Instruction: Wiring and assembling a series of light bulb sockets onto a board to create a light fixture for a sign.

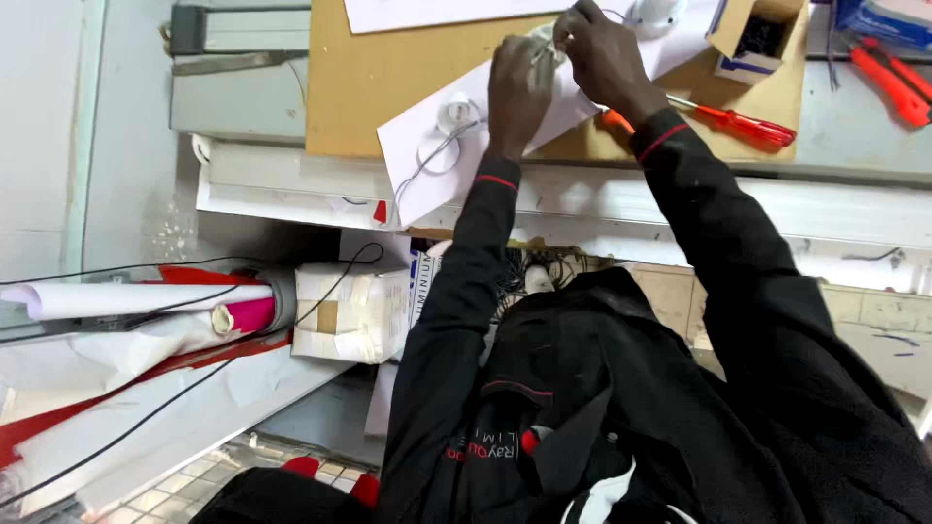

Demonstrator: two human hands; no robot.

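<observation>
Between the fingers [558,44] of both hands, pinching together, a small white part [544,39] is staying mostly hidden; a white sheet [505,126] is lying beneath on the brown desk [349,78].

A small workshop — a red-handled screwdriver [743,123] and red pliers [895,82] lie on the cluttered bench [854,126] at upper right; rolled paper [136,299] and loose cables [175,388] crowd the lower left.

Matt brown board [359,68], smooth white paper sheet [427,146], glossy plastic-handled screwdriver [748,124]
</observation>
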